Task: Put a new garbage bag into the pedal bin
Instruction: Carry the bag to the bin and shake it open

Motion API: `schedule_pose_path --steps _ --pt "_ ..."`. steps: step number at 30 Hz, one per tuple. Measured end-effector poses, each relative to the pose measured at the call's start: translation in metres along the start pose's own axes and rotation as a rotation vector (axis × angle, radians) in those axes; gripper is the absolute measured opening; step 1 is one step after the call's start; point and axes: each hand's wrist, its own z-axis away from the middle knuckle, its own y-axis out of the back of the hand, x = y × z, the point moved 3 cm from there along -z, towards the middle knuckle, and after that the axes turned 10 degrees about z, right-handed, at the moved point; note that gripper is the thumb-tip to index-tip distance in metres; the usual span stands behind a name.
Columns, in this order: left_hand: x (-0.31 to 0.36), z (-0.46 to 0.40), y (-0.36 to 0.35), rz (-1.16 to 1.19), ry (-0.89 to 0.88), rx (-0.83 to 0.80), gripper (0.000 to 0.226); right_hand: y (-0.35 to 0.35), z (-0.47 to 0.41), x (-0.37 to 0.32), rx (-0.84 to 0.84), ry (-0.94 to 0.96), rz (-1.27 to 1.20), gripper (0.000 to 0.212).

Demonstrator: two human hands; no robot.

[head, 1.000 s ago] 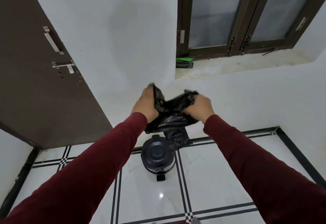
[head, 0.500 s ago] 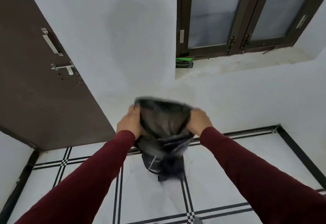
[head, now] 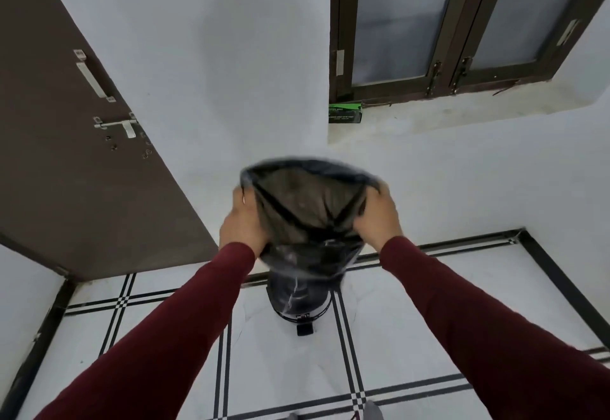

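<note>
A black garbage bag (head: 307, 208) hangs in front of me with its mouth spread wide open. My left hand (head: 242, 221) grips the bag's left rim and my right hand (head: 376, 218) grips its right rim. The bag's lower part is blurred and drapes over the small black pedal bin (head: 298, 304), which stands on the floor against the wall below. Most of the bin and its lid are hidden by the bag; the foot pedal (head: 304, 328) shows at the front.
A brown door (head: 66, 122) with a latch stands at the left. A green box (head: 345, 113) lies on the window ledge (head: 445, 112) at the right. White floor tiles with black lines surround the bin.
The crumpled bag has been pulled open between both hands, its mouth now wide, and its lower part has dropped over the bin. My hands have moved apart.
</note>
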Motion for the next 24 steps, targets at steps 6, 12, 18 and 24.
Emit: schedule_pose_path --steps 6,12,18,24 --pt "-0.018 -0.002 -0.02 -0.24 -0.146 -0.247 0.089 -0.025 0.02 0.014 -0.206 0.214 0.388 0.058" --pt "-0.041 0.013 -0.033 -0.266 0.068 -0.405 0.091 -0.038 0.019 0.029 -0.377 0.056 0.385 0.037" --pt "-0.011 0.001 0.002 -0.139 -0.055 0.152 0.085 0.009 0.009 0.001 0.303 0.212 -0.016 0.066" --pt "-0.057 0.04 -0.042 -0.546 0.145 -0.81 0.112 -0.05 0.06 0.039 -0.884 0.201 0.727 0.036"
